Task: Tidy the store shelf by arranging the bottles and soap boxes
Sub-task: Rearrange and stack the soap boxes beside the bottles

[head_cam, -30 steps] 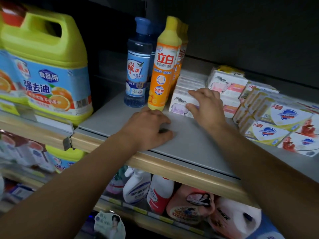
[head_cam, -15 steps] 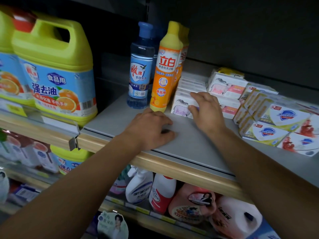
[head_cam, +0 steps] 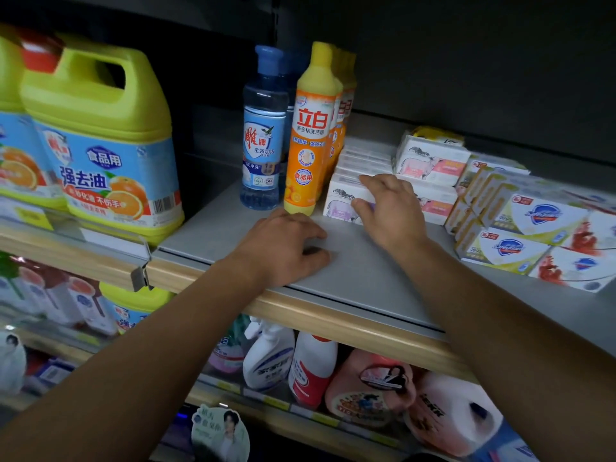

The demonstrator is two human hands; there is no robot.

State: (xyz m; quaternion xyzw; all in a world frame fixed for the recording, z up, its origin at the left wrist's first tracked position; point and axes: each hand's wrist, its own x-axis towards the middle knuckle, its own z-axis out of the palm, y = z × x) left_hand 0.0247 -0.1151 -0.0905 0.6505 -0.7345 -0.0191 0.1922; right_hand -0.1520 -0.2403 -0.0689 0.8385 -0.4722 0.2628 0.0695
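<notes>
On the grey shelf (head_cam: 213, 235) stand a clear blue bottle (head_cam: 263, 135) and an orange-yellow dish-soap bottle (head_cam: 311, 138) with more like it behind. To their right lies a row of white soap boxes (head_cam: 343, 198) with a purple animal print. My right hand (head_cam: 388, 211) rests on the front box of that row, fingers curled over its top and front. My left hand (head_cam: 286, 245) lies flat on the shelf in front of the orange bottle, holding nothing. Pink-printed soap boxes (head_cam: 430, 165) and white-yellow soap boxes (head_cam: 520, 228) sit further right.
Large yellow-green detergent jugs (head_cam: 100, 145) stand on the neighbouring shelf at left, behind a clear price rail (head_cam: 110, 241). The shelf below holds spray bottles (head_cam: 270, 355), a red-white bottle (head_cam: 311, 368) and pink refill packs (head_cam: 370, 388). The wooden front edge (head_cam: 333, 315) runs under my forearms.
Both hands stay almost where they were; my right hand has shifted slightly on the front soap box. The view has drifted a little, moving the shelf contents rightward and down in frame.
</notes>
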